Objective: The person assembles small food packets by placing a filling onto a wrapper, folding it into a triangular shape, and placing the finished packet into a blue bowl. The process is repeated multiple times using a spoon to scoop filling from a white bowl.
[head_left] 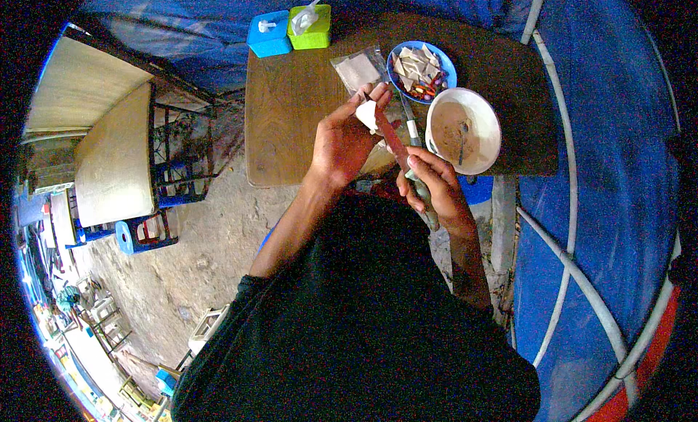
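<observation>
My left hand [336, 149] is raised over the near edge of the table, its fingers closed on a small white piece of food [367, 116]. Its exact kind is hard to make out. In my right hand [439, 180] is a knife [392, 140] with a greenish handle, its blade pointing up and left against the white piece. Beyond my hands lies a clear plastic packet [358, 70] with a pale block in it. A blue plate [454, 70] holds white cut pieces [418, 65] and red chillies [420, 89].
Right of my hands stands a white bowl [488, 110] of brown mixture with a spoon [462, 142]. A slim tool with a white-banded handle [413, 129] lies beside it. Blue and green boxes [310, 28] stand at the table's far left. A blue tarp [603, 167] hangs at right.
</observation>
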`<state>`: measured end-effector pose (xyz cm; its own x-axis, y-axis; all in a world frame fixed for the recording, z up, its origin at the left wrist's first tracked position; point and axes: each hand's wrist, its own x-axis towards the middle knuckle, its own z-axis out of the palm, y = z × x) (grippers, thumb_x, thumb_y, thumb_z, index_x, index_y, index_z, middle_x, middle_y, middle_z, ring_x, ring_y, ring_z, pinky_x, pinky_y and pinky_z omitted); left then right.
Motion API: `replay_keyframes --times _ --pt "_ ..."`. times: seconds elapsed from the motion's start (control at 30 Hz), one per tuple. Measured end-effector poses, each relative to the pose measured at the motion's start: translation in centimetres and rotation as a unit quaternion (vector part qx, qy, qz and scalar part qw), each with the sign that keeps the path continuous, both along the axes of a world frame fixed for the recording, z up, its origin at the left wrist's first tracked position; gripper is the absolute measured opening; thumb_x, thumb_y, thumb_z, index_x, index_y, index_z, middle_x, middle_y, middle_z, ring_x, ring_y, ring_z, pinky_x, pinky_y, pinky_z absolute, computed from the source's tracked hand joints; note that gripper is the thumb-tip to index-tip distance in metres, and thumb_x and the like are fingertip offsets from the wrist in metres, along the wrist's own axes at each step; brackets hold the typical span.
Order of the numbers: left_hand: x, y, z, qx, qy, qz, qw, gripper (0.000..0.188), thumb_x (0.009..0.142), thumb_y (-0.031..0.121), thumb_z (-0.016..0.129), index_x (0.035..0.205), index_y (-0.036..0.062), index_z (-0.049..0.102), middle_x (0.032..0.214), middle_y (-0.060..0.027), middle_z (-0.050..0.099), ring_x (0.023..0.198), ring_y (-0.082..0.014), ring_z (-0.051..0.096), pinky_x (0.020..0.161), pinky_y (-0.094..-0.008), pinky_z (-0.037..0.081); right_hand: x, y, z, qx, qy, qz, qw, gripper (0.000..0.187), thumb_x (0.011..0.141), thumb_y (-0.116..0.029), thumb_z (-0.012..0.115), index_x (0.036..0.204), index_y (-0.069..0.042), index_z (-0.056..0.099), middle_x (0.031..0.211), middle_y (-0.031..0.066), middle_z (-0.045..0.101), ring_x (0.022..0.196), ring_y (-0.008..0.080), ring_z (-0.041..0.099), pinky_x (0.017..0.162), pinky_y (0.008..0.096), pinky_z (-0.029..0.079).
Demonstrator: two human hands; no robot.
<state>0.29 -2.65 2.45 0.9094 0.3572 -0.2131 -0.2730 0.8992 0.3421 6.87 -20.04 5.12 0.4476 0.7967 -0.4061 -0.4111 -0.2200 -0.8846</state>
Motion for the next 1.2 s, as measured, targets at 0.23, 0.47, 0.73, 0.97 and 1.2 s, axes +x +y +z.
replay_keyframes --times 0.23,0.47,0.73,0.97,1.2 --pt "-0.2 -0.2 0.3 -0.007 -0.027 -0.017 0.999 0.056 0.094 0.035 0.047 0.141 0.0076 0.031 0.146 -0.0094 0.035 0.137 -0.0236 0.029 0.112 -0.0517 0.023 0.1 0.1 -0.5 -0.028 -0.201 -0.015 0.979 0.033 0.097 -0.018 0.047 0.124 0.000 0.053 0.072 0.0056 0.060 0.047 0.0042 0.041 0.042 0.0191 0.034" --pt "-0.6 -0.2 0.9 0.081 -0.013 0.002 0.997 0.057 0.091 0.025 0.051 0.142 0.0092 0.030 0.148 -0.0091 0.031 0.137 -0.0241 0.029 0.113 -0.0510 0.022 0.3 0.3 -0.8 -0.045 -0.297 -0.065 0.952 0.029 0.096 -0.017 0.052 0.119 -0.001 0.058 0.079 0.0023 0.061 0.054 0.0019 0.041 0.048 0.0188 0.035" --pt "-0.4 -0.2 0.7 0.025 -0.057 0.027 0.998 0.063 0.091 0.025 0.049 0.145 0.0058 0.022 0.150 -0.0091 0.028 0.140 -0.0237 0.024 0.113 -0.0462 0.021 0.3 2.4 -1.1 -0.052 -0.319 -0.151 0.934 0.029 0.085 -0.027 0.068 0.095 0.000 0.065 0.080 0.0042 0.065 0.070 0.0097 0.056 0.065 0.0246 0.043" --pt "-0.6 -0.3 1.1 0.051 -0.024 -0.022 0.998 0.053 0.095 0.030 0.042 0.139 0.0020 0.033 0.141 -0.0125 0.041 0.131 -0.0239 0.038 0.110 -0.0411 0.028 0.9 5.2 -1.8 -0.002 -0.158 -0.169 0.973 0.027 0.085 -0.027 0.069 0.090 -0.001 0.067 0.070 -0.0026 0.061 0.061 0.0057 0.051 0.055 0.0235 0.041" --pt "-3.3 2.1 -0.7 0.335 0.135 -0.164 0.918 0.033 0.093 0.020 0.051 0.119 -0.0003 0.058 0.106 -0.0056 0.065 0.095 -0.0158 0.061 0.085 -0.0302 0.047 3.7 5.0 0.0 0.040 -0.289 -0.119 0.949 0.016 0.084 -0.019 0.070 0.092 -0.005 0.068 0.062 -0.0090 0.051 0.049 -0.0003 0.035 0.044 0.0189 0.024"
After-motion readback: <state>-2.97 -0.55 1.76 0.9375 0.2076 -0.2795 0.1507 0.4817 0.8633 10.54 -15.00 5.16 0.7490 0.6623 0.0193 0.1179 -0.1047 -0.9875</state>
